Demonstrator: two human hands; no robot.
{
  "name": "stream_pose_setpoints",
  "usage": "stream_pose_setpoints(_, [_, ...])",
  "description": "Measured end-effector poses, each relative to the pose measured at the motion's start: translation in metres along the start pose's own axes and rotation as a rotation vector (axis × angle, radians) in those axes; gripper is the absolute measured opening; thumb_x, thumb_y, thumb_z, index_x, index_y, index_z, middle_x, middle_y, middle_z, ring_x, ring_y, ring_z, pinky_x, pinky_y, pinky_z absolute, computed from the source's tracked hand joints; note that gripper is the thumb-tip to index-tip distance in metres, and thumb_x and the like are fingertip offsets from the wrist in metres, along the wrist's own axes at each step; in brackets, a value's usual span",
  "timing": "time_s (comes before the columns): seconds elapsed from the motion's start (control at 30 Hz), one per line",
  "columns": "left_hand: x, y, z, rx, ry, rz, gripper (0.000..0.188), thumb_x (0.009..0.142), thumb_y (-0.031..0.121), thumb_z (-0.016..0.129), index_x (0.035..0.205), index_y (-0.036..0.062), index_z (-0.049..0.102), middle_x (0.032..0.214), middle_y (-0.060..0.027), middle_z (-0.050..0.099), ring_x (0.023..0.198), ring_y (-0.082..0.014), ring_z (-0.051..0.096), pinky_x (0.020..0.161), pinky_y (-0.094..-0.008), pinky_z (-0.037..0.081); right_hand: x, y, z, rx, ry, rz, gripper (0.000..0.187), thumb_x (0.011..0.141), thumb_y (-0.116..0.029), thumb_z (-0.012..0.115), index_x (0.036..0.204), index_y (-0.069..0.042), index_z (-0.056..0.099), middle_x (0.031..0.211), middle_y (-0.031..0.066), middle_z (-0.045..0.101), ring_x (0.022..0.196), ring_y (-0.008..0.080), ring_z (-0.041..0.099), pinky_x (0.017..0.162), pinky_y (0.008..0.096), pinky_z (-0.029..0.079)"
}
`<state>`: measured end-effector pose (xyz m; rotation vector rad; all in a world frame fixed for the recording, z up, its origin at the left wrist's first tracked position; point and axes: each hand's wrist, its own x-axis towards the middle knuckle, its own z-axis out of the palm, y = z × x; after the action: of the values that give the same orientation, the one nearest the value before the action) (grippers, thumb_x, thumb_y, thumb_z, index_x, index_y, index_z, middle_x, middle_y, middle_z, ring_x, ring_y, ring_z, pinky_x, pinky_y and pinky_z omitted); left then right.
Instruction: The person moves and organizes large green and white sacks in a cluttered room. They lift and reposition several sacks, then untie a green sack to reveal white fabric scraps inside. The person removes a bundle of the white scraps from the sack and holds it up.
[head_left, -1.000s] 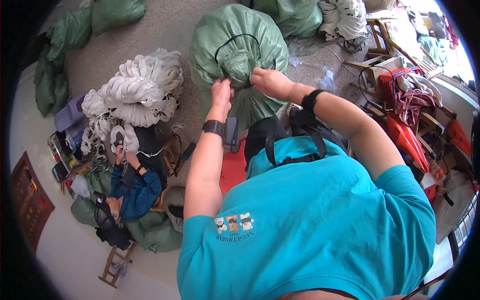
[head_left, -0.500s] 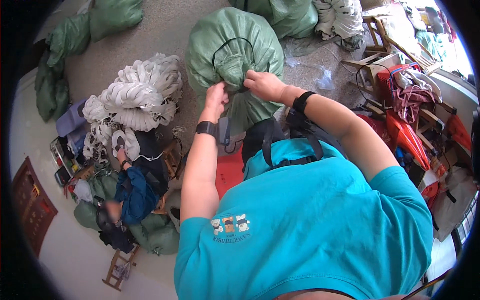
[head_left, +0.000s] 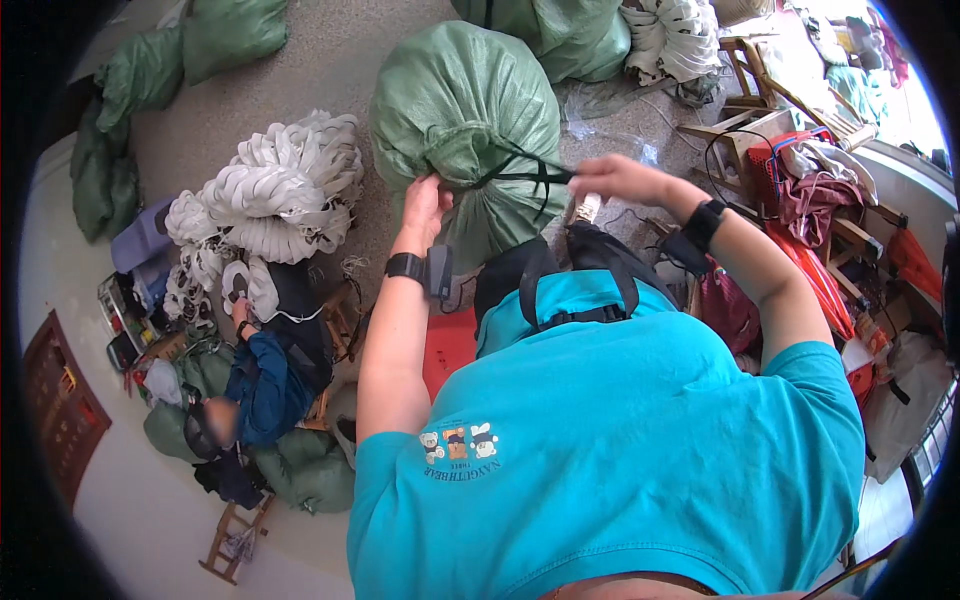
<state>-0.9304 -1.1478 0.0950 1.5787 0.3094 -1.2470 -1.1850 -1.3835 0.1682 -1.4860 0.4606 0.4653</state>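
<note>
A large, full green woven sack (head_left: pixel 470 85) stands in front of me, its mouth gathered and folded over. Black cord (head_left: pixel 515 178) runs around the gathered neck and stretches out to the right. My right hand (head_left: pixel 625 180), slightly blurred, is closed on that cord and pulls it taut away from the sack. Closed at the left side of the neck, my left hand (head_left: pixel 428 205) grips the bunched sack; whether cord is also in its fingers is hidden.
White looped bundles (head_left: pixel 285 180) lie left on the floor, near a seated person in blue (head_left: pixel 270 385). More green sacks (head_left: pixel 545 40) stand behind. At right are wooden stools (head_left: pixel 750 75), a red basket (head_left: pixel 775 165) and piled cloth. A red surface (head_left: pixel 450 350) shows beside my lap.
My right hand has moved right from the sack's neck, drawing the black cord out with it. The left hand stays at the neck, and the sack tilts slightly.
</note>
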Motion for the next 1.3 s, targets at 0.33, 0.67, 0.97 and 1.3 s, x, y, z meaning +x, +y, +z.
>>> stream_pose_setpoints(0.33, [-0.064, -0.010, 0.035, 0.202, -0.264, 0.504, 0.011, 0.088, 0.007, 0.054, 0.098, 0.0046, 0.058, 0.092, 0.0002, 0.063, 0.074, -0.0075, 0.056, 0.063, -0.0231, 0.045, 0.059, 0.019, -0.070, 0.958, 0.444, -0.070, 0.025, 0.097, -0.029, 0.048, 0.087, -0.008, 0.058, 0.074, -0.0026, 0.050, 0.067, 0.0081, 0.048, 0.064, 0.0234, 0.042])
stream_pose_setpoints(0.67, [-0.132, 0.011, 0.020, 0.201, -0.482, 0.530, 0.038, 0.079, -0.005, 0.044, 0.113, 0.0014, 0.059, 0.135, -0.0110, 0.049, 0.115, -0.0194, 0.053, 0.089, -0.0298, 0.045, -0.006, -0.189, -0.010, 0.025, 0.406, -0.722, 0.018, 0.095, -0.014, 0.043, 0.090, 0.000, 0.053, 0.072, 0.0009, 0.048, 0.065, 0.0112, 0.046, 0.068, 0.0255, 0.040])
stream_pose_setpoints(0.97, [-0.085, -0.015, 0.018, 0.602, 0.022, 0.808, 0.032, 0.081, -0.003, 0.059, 0.112, 0.0077, 0.061, 0.102, -0.0037, 0.054, 0.074, -0.0087, 0.051, 0.070, -0.0234, 0.046, -0.095, -0.188, 0.020, 0.262, 0.090, -0.462, 0.026, 0.088, -0.019, 0.046, 0.065, -0.007, 0.042, 0.065, -0.0055, 0.036, 0.058, 0.0062, 0.033, 0.052, 0.0241, 0.027])
stream_pose_setpoints(1.3, [-0.077, -0.044, 0.004, -0.051, -0.176, 0.397, 0.018, 0.084, -0.003, 0.058, 0.101, 0.0036, 0.058, 0.100, -0.0041, 0.060, 0.077, -0.0115, 0.057, 0.068, -0.0238, 0.047, -0.081, -0.174, 0.015, 0.077, 0.099, -0.323, 0.053, 0.101, -0.040, 0.035, 0.081, 0.000, 0.064, 0.067, -0.0004, 0.052, 0.063, 0.0079, 0.045, 0.058, 0.0236, 0.036])
